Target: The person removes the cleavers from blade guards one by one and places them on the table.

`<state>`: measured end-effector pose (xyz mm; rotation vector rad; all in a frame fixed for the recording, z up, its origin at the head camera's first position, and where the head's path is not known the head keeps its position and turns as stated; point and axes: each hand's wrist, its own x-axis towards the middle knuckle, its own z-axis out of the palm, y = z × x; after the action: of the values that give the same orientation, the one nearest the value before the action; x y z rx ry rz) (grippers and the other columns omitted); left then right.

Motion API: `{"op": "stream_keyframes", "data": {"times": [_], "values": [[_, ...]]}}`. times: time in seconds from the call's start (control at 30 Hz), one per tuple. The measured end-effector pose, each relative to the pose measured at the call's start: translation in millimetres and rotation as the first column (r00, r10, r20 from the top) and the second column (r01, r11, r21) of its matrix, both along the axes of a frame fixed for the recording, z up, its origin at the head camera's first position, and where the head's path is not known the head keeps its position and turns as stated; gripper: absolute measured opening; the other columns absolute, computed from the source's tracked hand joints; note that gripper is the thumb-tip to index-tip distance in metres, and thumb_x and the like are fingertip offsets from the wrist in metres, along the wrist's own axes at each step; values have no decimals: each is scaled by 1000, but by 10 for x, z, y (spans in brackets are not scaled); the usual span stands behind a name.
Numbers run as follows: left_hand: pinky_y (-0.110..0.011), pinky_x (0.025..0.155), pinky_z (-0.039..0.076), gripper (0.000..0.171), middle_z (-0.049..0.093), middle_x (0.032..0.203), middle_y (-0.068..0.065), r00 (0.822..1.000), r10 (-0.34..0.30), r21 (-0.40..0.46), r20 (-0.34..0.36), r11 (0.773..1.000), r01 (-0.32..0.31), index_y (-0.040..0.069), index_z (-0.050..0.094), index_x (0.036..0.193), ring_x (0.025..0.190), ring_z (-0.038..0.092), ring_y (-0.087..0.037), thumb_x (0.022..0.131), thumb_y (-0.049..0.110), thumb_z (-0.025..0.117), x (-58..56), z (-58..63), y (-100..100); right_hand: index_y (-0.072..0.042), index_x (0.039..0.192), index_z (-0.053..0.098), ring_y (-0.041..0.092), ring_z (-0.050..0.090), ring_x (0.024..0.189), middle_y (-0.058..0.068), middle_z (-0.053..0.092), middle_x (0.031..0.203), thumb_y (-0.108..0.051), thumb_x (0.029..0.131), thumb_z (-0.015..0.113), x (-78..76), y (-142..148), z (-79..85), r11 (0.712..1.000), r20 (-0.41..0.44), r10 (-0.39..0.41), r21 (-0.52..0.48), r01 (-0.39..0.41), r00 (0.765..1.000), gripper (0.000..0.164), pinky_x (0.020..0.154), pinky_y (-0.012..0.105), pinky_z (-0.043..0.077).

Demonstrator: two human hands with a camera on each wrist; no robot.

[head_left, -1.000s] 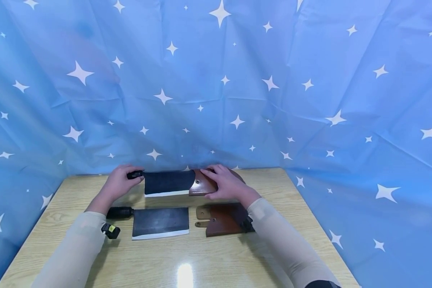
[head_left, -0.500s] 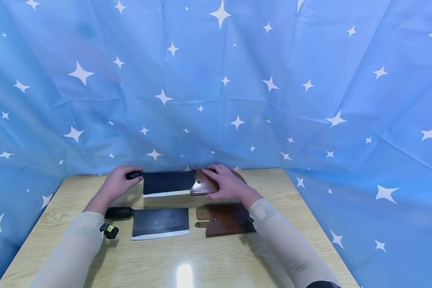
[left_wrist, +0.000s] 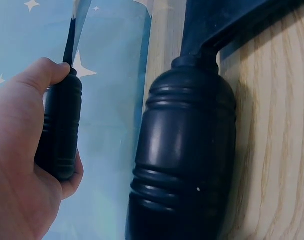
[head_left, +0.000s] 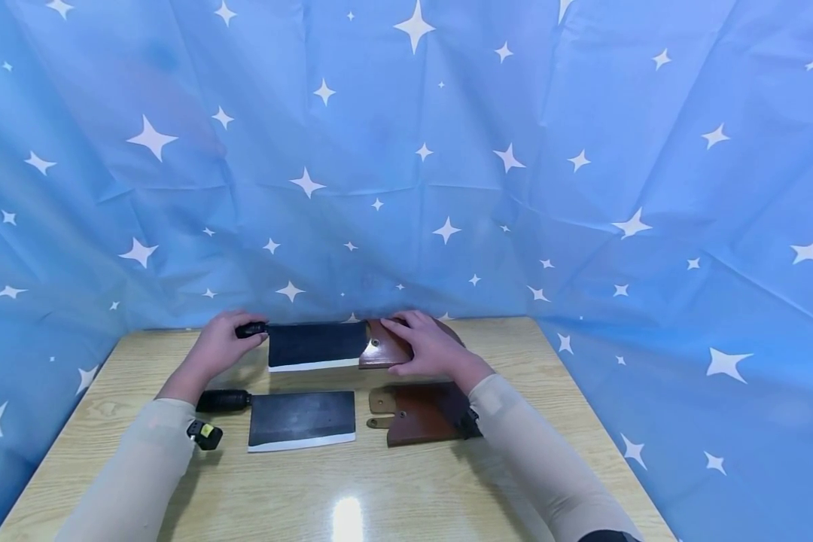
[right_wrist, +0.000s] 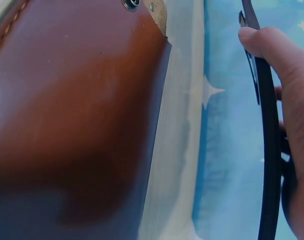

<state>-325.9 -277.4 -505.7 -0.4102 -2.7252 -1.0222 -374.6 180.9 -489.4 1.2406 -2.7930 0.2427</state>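
Note:
In the head view my left hand (head_left: 220,348) grips the black ribbed handle of a cleaver (head_left: 315,345) at the table's far side. My right hand (head_left: 430,346) holds a brown leather knife sheath (head_left: 377,348), thumb on its near face. The cleaver's right end meets the sheath's open end; how far the blade reaches inside is hidden. In the left wrist view, thumb and fingers wrap the handle (left_wrist: 61,127). Seen edge-on in the right wrist view, the sheath (right_wrist: 269,150) lies between thumb and fingers.
Nearer on the wooden table (head_left: 278,497) lies a second cleaver (head_left: 302,420), handle to the left. Right of it a second brown sheath (head_left: 420,412) lies with its straps toward that blade, partly under my right wrist. A blue star-patterned cloth (head_left: 379,150) hangs behind and beside the table.
Both hands, with the cleaver and the sheath, have shifted very slightly; the cleaver moved a little to the left and the sheath a little to the right. The second cleaver and sheath have not moved.

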Motion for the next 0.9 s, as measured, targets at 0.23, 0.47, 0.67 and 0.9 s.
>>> {"op": "stream_keyframes", "data": {"times": [0.23,0.47,0.67,0.9], "values": [[-68,104,51,35,71,137,-25,1000,-23,12,-10,1000,23,2,76,138,131,61,-51,106,18,77,3,-13,-36,-25,174,39,27,36,155,7,39,171,-66,91,81,-2,31,-30,1000,12,-9,-10,9,1000,101,125,48,39],[-67,103,52,36,70,139,-25,1000,-23,10,-5,1000,23,3,75,139,131,62,-50,108,21,76,-29,-43,-88,-22,173,41,31,36,156,11,41,171,-64,91,84,-20,70,-27,1000,18,-4,-20,4,1000,102,126,51,38],[-65,97,56,39,69,139,-24,1000,-5,13,18,1000,5,2,74,141,126,64,-48,108,22,76,-19,-29,-144,-23,173,40,31,34,159,11,41,172,-63,90,85,-32,114,-30,1000,14,-17,-21,17,1000,102,128,52,35],[-66,98,55,38,70,138,-25,1000,-8,-24,1,1000,8,1,74,140,127,63,-49,107,18,76,-23,-29,-203,-24,172,42,29,35,158,9,41,172,-56,90,87,-60,165,-2,999,35,-23,-38,24,999,99,127,53,35]]}}
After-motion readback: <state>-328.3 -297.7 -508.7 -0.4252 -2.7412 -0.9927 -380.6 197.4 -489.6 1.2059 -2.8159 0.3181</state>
